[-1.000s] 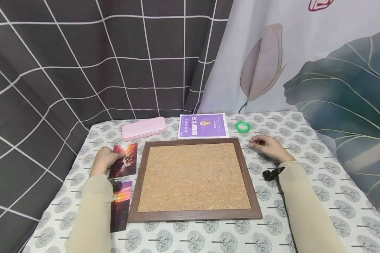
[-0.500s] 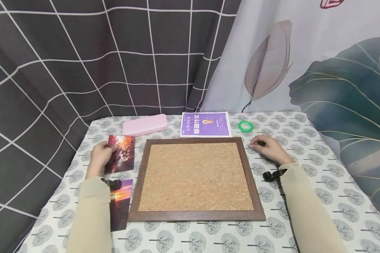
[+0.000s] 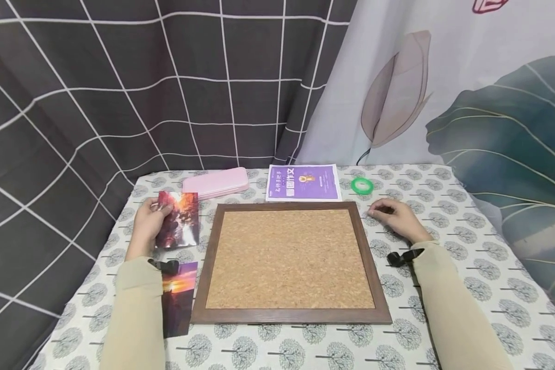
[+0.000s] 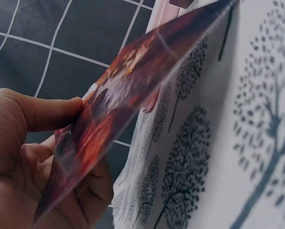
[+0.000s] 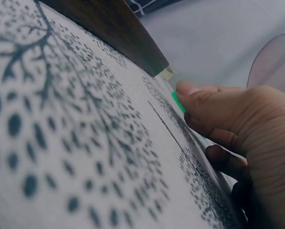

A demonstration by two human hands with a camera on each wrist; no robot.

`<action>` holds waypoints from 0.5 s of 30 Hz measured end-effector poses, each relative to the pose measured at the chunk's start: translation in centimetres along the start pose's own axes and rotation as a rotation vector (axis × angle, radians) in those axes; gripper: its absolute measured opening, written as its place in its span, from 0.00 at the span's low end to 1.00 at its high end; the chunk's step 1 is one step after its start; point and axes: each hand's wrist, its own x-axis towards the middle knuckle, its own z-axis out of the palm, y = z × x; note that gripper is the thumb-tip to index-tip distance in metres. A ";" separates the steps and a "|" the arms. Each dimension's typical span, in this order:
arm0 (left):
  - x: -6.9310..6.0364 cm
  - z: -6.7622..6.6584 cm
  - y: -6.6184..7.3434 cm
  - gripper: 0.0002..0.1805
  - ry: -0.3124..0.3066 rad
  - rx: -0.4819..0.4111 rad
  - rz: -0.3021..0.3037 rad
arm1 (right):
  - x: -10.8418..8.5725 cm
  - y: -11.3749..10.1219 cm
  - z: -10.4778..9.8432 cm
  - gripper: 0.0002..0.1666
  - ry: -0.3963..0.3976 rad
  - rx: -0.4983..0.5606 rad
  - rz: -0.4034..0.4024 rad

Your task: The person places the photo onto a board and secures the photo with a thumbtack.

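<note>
A glossy red-orange photo (image 3: 183,220) is pinched at its left edge by my left hand (image 3: 148,222), thumb on the front and fingers behind. In the left wrist view the photo (image 4: 109,100) tilts up off the cloth. A second photo, a purple and orange sunset (image 3: 180,300), lies flat nearer me, partly covered by the left wrist's camera. Beside both photos lies a cork board (image 3: 289,257) with a brown wooden frame. My right hand (image 3: 398,218) rests on the tablecloth right of the board, fingers loosely curled with nothing in them.
Behind the board lie a pink case (image 3: 217,183), a purple booklet (image 3: 303,183) and a green tape roll (image 3: 362,186). A tree-print cloth (image 3: 259,347) covers the table. A dark grid curtain (image 3: 97,103) hangs at the left and back, a pale leaf-print one (image 3: 342,77) at the right.
My left hand has lifted the red-orange photo off the cloth, raising it away from the sunset photo. The view has shifted slightly. My right hand has stayed in place.
</note>
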 end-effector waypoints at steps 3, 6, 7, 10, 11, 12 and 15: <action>-0.2 0.2 0.3 0.30 0.008 -0.031 -0.011 | -0.1 -0.1 0.0 0.15 0.034 0.016 0.010; -0.4 0.2 0.4 0.34 0.008 -0.066 -0.031 | -0.3 -0.2 0.0 0.15 0.066 0.027 0.008; -0.4 0.2 0.4 0.35 0.006 -0.082 -0.039 | -0.3 -0.2 0.0 0.15 0.080 0.034 0.013; -0.5 0.1 0.5 0.36 -0.014 -0.130 -0.045 | -0.4 -0.3 0.0 0.15 0.096 0.050 0.009; -0.5 0.0 0.6 0.35 -0.024 -0.147 -0.044 | -0.4 -0.3 0.0 0.16 0.102 0.060 0.012; -0.6 0.0 0.6 0.35 -0.033 -0.161 -0.040 | -0.4 -0.3 0.0 0.16 0.102 0.062 0.011; -0.7 0.0 0.9 0.33 -0.072 -0.193 -0.026 | -0.3 -0.1 0.0 0.16 0.110 0.062 0.011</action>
